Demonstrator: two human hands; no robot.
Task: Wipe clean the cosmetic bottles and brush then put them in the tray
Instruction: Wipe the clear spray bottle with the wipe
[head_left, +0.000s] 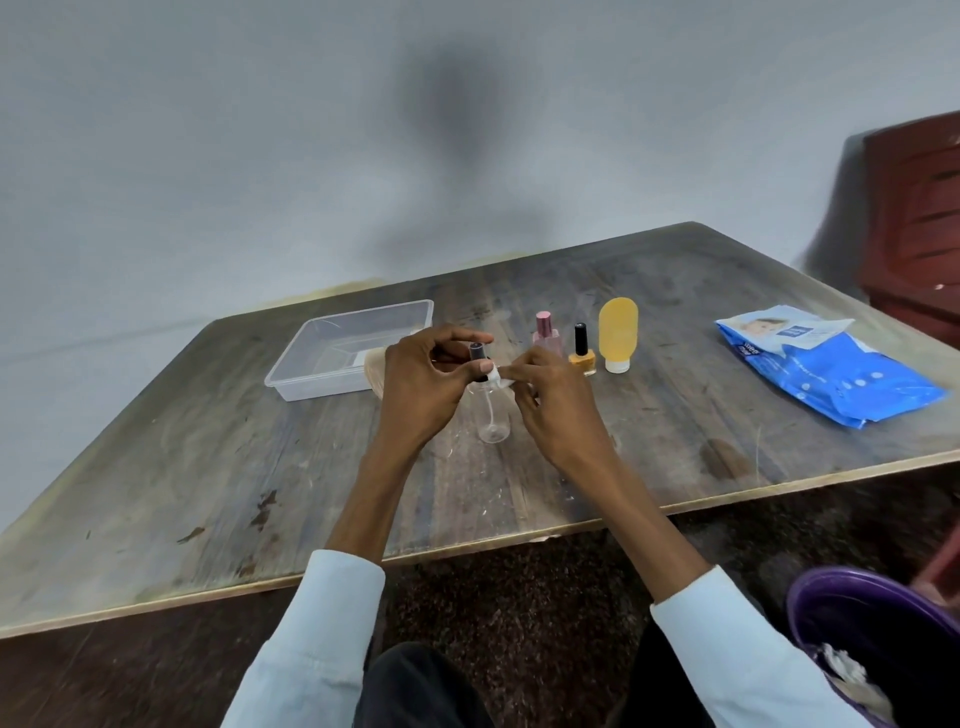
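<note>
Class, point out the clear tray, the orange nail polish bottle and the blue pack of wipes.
clear tray (291, 378): head view, near-left rim.
orange nail polish bottle (582, 362): head view, orange body.
blue pack of wipes (852, 384): head view, blue middle.

Pale grey-white wall fills the upper half, 10 to 2 o'clock, with a soft dark shadow at 12 and a yellowish stain along its foot. Worn, scratched grey-brown wooden surface with a light edge spans the middle; below it, dark speckled brown floor at 6 o'clock. Dark red wooden furniture at 2 o'clock; purple plastic bin at 4 o'clock.
</note>
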